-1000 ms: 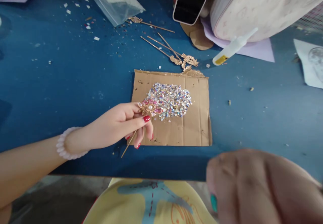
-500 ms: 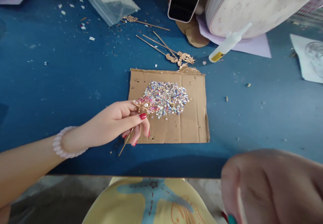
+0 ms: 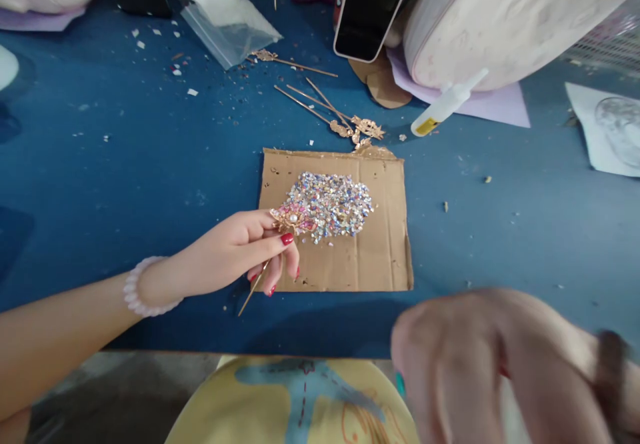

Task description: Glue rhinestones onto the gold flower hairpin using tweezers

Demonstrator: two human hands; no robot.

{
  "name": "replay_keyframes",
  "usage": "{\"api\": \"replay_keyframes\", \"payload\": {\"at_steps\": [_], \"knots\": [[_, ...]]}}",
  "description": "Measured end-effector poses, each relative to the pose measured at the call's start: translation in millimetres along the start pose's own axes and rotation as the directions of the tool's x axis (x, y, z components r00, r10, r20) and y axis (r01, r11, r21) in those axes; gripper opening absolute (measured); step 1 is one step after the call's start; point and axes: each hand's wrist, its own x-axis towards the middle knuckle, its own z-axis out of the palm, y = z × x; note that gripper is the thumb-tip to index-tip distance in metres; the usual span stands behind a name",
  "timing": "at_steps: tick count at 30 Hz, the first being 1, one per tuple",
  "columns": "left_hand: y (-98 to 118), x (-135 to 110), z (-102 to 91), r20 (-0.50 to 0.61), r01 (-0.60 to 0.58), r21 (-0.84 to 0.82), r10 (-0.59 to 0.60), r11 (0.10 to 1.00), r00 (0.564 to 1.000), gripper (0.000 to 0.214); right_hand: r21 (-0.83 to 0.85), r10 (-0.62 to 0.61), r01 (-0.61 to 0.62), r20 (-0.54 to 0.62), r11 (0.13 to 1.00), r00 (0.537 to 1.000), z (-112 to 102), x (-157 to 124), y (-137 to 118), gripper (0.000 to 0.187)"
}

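Note:
My left hand [image 3: 235, 251] pinches a gold hairpin [image 3: 290, 221] by the top of its stick, its jewelled head resting at the left edge of a heap of small rhinestones [image 3: 330, 205]. The heap lies on a piece of brown cardboard [image 3: 370, 257] on the blue table. A white bead bracelet sits on that wrist. My right hand [image 3: 480, 371] is close to the camera at the lower right, blurred, its fingers curled downward; whether it holds anything is hidden. A teal fingernail shows at its lower left.
Several bare gold hairpins [image 3: 325, 104] lie behind the cardboard. A glue bottle [image 3: 445, 104], a phone [image 3: 370, 11], a pale pink bag [image 3: 500, 17] and a clear plastic bag [image 3: 230, 24] sit at the back. White paper [image 3: 595, 131] lies far right.
My right hand has shifted left and a dark wristband has come into view. The left hand keeps the hairpin at the rhinestone heap. The camera view tilted slightly.

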Motion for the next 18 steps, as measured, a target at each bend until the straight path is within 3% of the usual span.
{"api": "replay_keyframes", "payload": {"at_steps": [1,2,5,7,9,12,15,18], "knots": [[0,0,-0.1,0.012,0.001,0.007,-0.001,1.0,1.0,0.024,0.265,-0.069,0.05,0.064,0.963,0.996,-2,12,3,0.057],[0,0,-0.3,0.017,0.002,0.016,-0.003,1.0,1.0,0.025,0.425,-0.112,0.04,0.145,0.904,0.983,-4,22,7,0.047],[-2,0,-1.2,0.011,0.014,0.029,-0.014,0.999,1.0,0.027,0.486,0.038,0.04,-0.149,0.873,0.988,-12,40,23,0.016],[-2,0,-1.8,0.012,0.024,0.007,-0.024,1.0,1.0,0.024,0.426,0.156,0.008,-0.348,0.905,0.924,-14,40,32,0.008],[-3,-1,-2.1,0.039,0.055,-0.02,-0.054,0.998,0.998,0.023,0.312,0.22,-0.06,-0.509,0.948,0.832,-14,36,38,0.005],[-1,-2,-1.2,0.117,0.129,-0.066,-0.121,0.989,0.986,0.02,0.084,0.179,-0.164,-0.644,0.983,0.744,-12,32,44,0.004],[1,-2,0.8,0.176,0.171,-0.103,-0.151,0.98,0.973,0.012,-0.158,0.069,-0.226,-0.655,0.961,0.752,-13,32,48,0.006],[3,-1,1.3,0.192,0.174,-0.098,-0.152,0.98,0.969,0.012,-0.281,0.001,-0.231,-0.631,0.931,0.776,-12,34,52,0.008]]}}
